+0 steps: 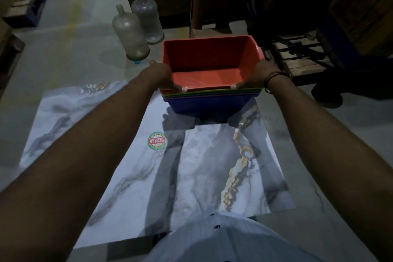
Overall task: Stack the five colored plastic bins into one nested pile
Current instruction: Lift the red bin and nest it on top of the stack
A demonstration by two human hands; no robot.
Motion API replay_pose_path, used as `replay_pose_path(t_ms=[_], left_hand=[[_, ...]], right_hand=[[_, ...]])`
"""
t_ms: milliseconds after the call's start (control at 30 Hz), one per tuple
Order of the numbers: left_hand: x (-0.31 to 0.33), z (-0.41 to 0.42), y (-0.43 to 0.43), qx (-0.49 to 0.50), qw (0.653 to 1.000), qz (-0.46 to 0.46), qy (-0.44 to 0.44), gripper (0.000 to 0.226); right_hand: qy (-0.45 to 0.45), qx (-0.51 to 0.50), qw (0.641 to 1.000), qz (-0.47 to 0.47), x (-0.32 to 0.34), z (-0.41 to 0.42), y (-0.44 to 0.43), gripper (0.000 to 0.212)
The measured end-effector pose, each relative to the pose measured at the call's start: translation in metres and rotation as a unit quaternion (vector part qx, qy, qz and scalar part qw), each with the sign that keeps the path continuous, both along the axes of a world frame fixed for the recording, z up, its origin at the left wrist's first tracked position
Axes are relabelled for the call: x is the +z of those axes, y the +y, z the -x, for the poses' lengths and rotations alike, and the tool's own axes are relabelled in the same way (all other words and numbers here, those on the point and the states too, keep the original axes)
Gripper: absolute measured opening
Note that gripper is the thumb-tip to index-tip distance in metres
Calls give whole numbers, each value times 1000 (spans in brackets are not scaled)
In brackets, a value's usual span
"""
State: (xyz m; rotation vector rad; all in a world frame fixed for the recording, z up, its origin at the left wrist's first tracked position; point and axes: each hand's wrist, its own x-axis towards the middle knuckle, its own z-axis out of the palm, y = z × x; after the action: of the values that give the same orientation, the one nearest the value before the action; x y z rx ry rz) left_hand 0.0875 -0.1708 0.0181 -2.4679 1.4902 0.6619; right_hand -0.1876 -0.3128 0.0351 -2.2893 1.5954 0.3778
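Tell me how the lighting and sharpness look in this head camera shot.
Head view: dim overall, upper right nearly black; marble sheet brightest, arm shadows across it; wide-angle bowing at the edges; nested bins, left hand and right hand gripping them look fairly sharp.

This is looking like a storeroom or a small warehouse, and the light is staying very dim. A grey concrete floor (70, 53) is spreading to all sides, and a faded yellow line (77, 4) is running across it. Wooden pallets are lying on it: one pallet at the far left (27, 0), another pallet at the right (297, 59). A big brown box (365, 6) is standing at the right edge. Two large dusty water jars (130, 34) are standing on the floor beside a brown plastic stool (204, 10). A loose marble-patterned tile (212, 166) is lying flat, a round brand sticker (157, 141) sitting on it
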Motion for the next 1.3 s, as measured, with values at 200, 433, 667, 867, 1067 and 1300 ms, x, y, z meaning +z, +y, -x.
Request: replay_pose_path(t_ms=[200, 433, 667, 867, 1067, 1300], left_hand=[[-12, 11, 29, 109, 973, 156, 134, 115], [-39, 43, 78, 160, 904, 350, 189, 94], [-55, 59, 121, 152, 880, 402, 203, 36], [-50, 53, 123, 151, 886, 388, 204, 42], [-44, 52, 119, 118, 883, 415, 185, 61], [-42, 49, 104, 91, 907, 401, 85, 45]], right_hand=[[-230, -87, 969, -17, -25, 22, 18, 149], [-390, -148, 909, -1, -103, 61, 75, 111], [-428, -156, 888, 54, -103, 47, 125, 107], [-454, -207, 865, 51, -88, 37, 110, 105], [-473, -189, 858, 70, -84, 47, 88, 89], [-436, -96, 886, 127, -82, 48, 73, 59]])
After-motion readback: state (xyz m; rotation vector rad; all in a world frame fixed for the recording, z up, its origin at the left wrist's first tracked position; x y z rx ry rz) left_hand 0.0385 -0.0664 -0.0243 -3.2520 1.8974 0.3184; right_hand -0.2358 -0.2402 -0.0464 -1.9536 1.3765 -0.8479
